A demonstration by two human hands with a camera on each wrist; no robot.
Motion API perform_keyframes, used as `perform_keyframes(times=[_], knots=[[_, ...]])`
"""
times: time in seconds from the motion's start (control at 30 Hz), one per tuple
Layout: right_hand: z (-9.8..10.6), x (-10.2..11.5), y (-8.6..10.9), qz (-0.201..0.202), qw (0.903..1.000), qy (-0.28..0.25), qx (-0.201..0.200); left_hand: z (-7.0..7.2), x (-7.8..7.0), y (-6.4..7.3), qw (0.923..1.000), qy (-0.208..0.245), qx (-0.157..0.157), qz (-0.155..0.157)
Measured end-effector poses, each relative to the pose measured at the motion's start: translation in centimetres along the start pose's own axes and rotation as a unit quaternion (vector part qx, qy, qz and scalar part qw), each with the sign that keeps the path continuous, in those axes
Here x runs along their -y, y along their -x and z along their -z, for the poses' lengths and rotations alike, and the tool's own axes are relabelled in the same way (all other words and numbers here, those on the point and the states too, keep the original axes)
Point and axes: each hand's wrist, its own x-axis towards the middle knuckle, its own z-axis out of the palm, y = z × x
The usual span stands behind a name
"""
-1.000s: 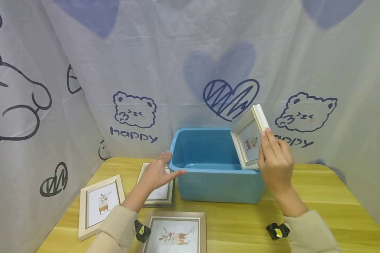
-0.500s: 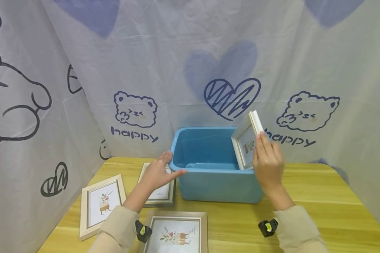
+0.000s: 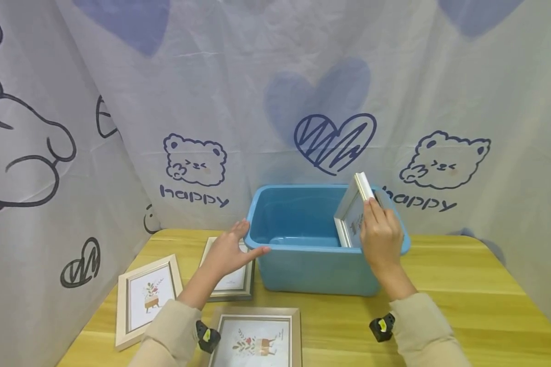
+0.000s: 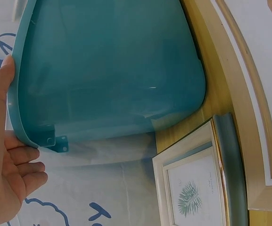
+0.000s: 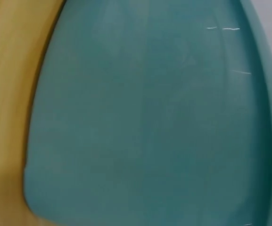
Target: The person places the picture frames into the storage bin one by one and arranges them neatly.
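My right hand [image 3: 383,237] grips the right edge of a cream-white picture frame [image 3: 349,219], which stands tilted inside the right part of a blue plastic bin [image 3: 319,271]. The frame's upper corner rises above the bin's rim, while its lower part is hidden behind the front wall. My left hand [image 3: 227,254] rests spread at the bin's front left corner, its thumb along the rim. In the left wrist view, the thumb of that hand [image 4: 1,155] touches the rim and the other fingers lie loosely beside the corner. The right wrist view shows the bin's wall [image 5: 145,117], but not my right hand.
Three more frames lie on the wooden table [image 3: 464,295]: a cream one [image 3: 149,300] at the left, one [image 3: 231,284] partly under my left arm, and a larger one [image 3: 259,344] in front. A printed curtain [image 3: 239,102] hangs behind and beside the table.
My right hand has moved left and slightly down, lowering the picture frame deeper into the bin. My left hand has stayed at the bin's corner.
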Motion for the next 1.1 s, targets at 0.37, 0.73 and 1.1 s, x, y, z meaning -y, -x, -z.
perform_keyframes(times=[0.37, 0.73, 1.1], knots=[[-0.43, -0.22, 0.21, -0.052, 0.9940, -0.001, 0.097, 0.17, -0.13, -0.07, 1.0000, 0.000, -0.006, 0.001], [-0.34, -0.29, 0.17, -0.110, 0.9820, -0.008, 0.153, -0.06, -0.11, 0.05, 1.0000, -0.003, -0.008, -0.004], [0.10, -0.27, 0.16, -0.146, 0.9727, 0.000, 0.181, -0.11, -0.11, 0.14, 0.9999, 0.002, -0.013, -0.009]])
